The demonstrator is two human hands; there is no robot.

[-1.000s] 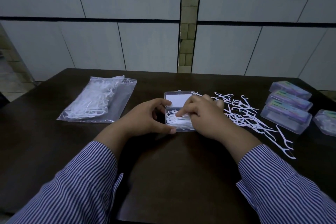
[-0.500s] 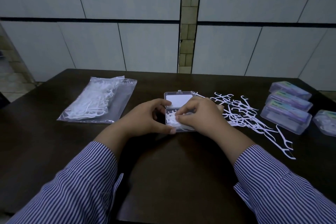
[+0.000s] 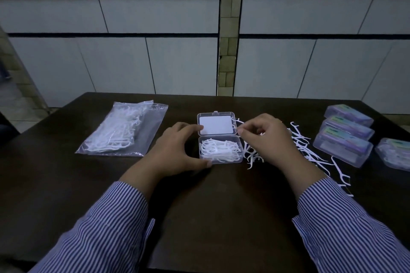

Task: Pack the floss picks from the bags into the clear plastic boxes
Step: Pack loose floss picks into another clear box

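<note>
Bare fingers of the right hand (image 3: 267,139) have left the open box (image 3: 219,149), where they were pressing picks half a second ago, and now hover curled over the loose picks (image 3: 310,150) on the table (image 3: 210,217); whether they pinch one I cannot tell. The left hand (image 3: 175,150) still grips the box's left side, thumb along its front wall. Its tray is well filled, lid flat behind. Likely another pick follows, or closing. A full bag (image 3: 122,131) waits left; closed boxes (image 3: 346,137) sit right.
</note>
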